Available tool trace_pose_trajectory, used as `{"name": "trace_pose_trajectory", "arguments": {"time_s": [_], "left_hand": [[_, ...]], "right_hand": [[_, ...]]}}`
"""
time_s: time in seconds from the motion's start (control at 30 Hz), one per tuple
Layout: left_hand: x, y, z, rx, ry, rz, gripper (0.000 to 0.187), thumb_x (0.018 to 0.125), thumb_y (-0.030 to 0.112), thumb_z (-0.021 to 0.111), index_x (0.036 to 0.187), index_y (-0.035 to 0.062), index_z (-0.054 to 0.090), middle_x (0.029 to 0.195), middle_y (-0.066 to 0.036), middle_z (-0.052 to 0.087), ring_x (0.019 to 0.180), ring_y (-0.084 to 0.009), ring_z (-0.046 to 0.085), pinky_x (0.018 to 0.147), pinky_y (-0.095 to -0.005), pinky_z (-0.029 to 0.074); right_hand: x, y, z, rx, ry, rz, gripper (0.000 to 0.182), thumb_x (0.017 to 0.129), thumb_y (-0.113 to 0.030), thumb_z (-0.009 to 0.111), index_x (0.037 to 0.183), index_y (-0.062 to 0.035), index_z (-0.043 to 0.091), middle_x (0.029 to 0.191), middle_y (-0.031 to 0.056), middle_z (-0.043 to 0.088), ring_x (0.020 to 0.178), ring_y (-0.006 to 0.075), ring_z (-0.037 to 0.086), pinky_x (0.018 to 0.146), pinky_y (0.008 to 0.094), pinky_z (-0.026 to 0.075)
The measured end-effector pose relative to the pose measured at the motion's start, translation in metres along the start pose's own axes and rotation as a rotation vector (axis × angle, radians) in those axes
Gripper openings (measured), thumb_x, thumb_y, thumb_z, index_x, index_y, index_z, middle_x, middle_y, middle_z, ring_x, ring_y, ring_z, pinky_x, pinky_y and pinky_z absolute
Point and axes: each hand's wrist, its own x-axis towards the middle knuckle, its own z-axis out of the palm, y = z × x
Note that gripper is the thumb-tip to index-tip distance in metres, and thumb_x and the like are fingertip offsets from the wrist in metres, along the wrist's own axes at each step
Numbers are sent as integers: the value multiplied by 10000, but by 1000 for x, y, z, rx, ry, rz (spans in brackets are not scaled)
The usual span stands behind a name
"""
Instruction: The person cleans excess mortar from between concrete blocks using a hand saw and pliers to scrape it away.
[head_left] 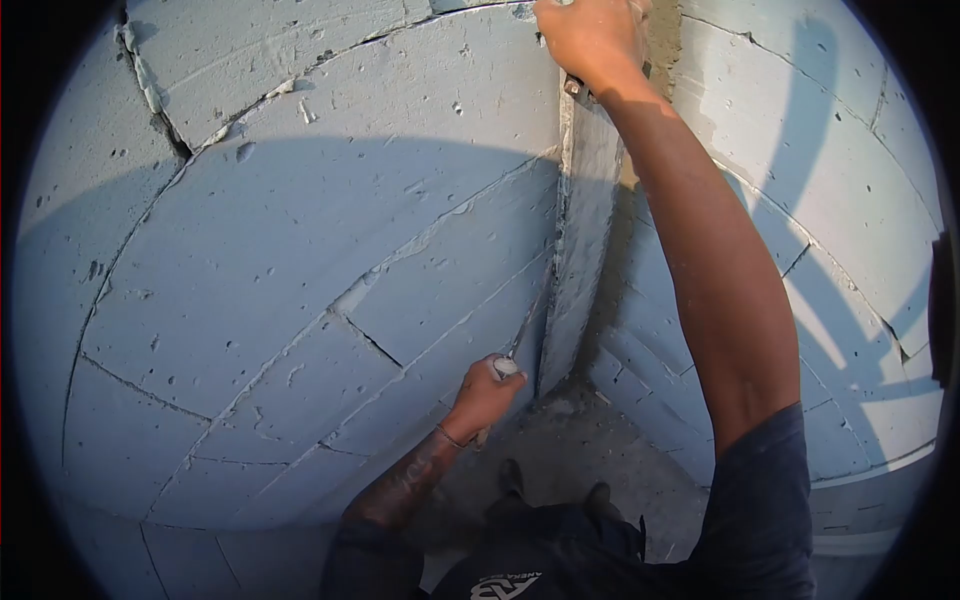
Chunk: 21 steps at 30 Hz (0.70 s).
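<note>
The left hand (487, 392) is clenched on a trowel (522, 335) low in the corner joint while the right hand (590, 40) clamps a straightedge (590, 230) up high; if that upper grip slackens, the straightedge could slide and smear the mortar.

Building site, outdoors in the sun

Two bare walls of big grey blocks (300, 230) meet in a corner, the joints (370, 340) between them rough and unfinished, wet mortar (662, 40) smeared up top and a dusty concrete floor (560, 440) below.
</note>
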Motion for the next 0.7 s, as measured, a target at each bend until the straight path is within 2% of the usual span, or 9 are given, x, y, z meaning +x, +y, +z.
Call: {"name": "trace_pose_trajectory", "arguments": {"time_s": [0.1,0.17,0.2,0.27,0.4,0.47,0.5,0.6,0.7], "left_hand": [[15,-5,-63,168,-53,-18,273,744,220,606,844,-27,544,673,-86,568,623,-170,519,607,-318,430],[9,-11,-76,216,-156,-73,284,750,229,607,867,-19,535,663,-84,564,608,-175,519,598,-320,430],[-1,-29,-69,235,-117,-24,289,748,231,605,881,-16,533,663,-98,567,603,-194,532,596,-324,432],[-29,-69,-46,292,5,50,297,735,226,599,906,-10,541,711,-156,591,657,-272,588,622,-349,445],[-102,-144,-3,236,157,-67,292,683,206,622,882,-2,573,782,-159,613,738,-277,612,672,-358,461],[-130,-223,19,655,384,97,254,709,155,641,924,79,528,701,-111,588,595,-271,563,529,-355,464],[-138,-221,10,419,273,23,283,674,179,650,919,61,571,791,-141,618,711,-337,579,652,-409,466],[-144,-160,-17,127,213,55,264,692,144,625,931,53,561,767,-126,617,664,-264,587,623,-348,468],[-118,-92,-30,14,252,193,224,717,127,616,912,34,560,723,-108,605,627,-196,574,589,-317,462]], "right_hand": [[5,-5,22,-132,-210,-76,389,734,-244,553,1002,33,502,946,225,566,921,330,547,753,406,433],[-6,-3,30,-47,-48,60,714,772,-249,509,1346,-31,145,1242,262,396,1117,352,435,922,357,365],[-10,-5,29,-56,-52,59,714,772,-249,509,1346,-31,145,1242,262,396,1117,352,435,922,357,365],[-5,-20,24,-317,15,22,613,671,-283,613,1049,147,392,1088,315,419,1069,393,411,900,421,364],[-5,-14,26,-321,33,70,605,676,-319,672,985,119,390,1031,250,425,1014,352,422,824,393,423],[-9,-12,7,-252,-110,79,634,659,-406,693,941,95,427,1008,260,444,996,330,451,808,399,424],[-13,-8,-8,-163,-125,58,619,675,-428,679,922,88,441,971,245,467,941,300,491,758,383,445],[-23,27,-51,245,-208,210,480,764,-407,614,824,41,451,793,151,532,706,195,574,592,292,481],[-43,49,-82,301,-48,300,317,828,-299,563,756,-36,401,633,49,493,544,114,505,492,227,438]]}}
